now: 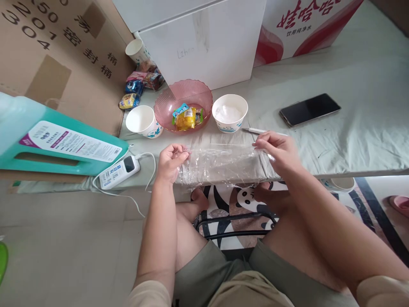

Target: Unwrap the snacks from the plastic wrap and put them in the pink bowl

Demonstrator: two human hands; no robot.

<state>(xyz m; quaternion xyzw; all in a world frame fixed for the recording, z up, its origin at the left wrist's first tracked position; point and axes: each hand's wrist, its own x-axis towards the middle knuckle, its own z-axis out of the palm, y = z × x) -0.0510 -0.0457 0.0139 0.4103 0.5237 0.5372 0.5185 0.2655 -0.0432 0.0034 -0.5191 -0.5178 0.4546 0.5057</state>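
A sheet of clear plastic film [220, 164] is stretched between my two hands, over the table's front edge. My left hand [172, 161] pinches its left end, and my right hand [278, 151] pinches the opposite end. Just beyond the film stands a white paper cup [230, 111] with pale, translucent material inside. A thin pen-like tool [254, 131] lies beside that cup, partly behind my right hand. The pink ribbed bowl [162, 104] holds a few small snack packets [187, 118]. Left of the bowl is another paper cup [142, 121].
A phone [309, 110] lies at the right on the cloth-covered table [361, 94]. White box [220, 47] and red-and-white carton [297, 30] stand behind. To the left are a teal liquid jug [64, 136], a cabled power bank [119, 172], wrapped snacks [134, 87] and a cardboard box [70, 51].
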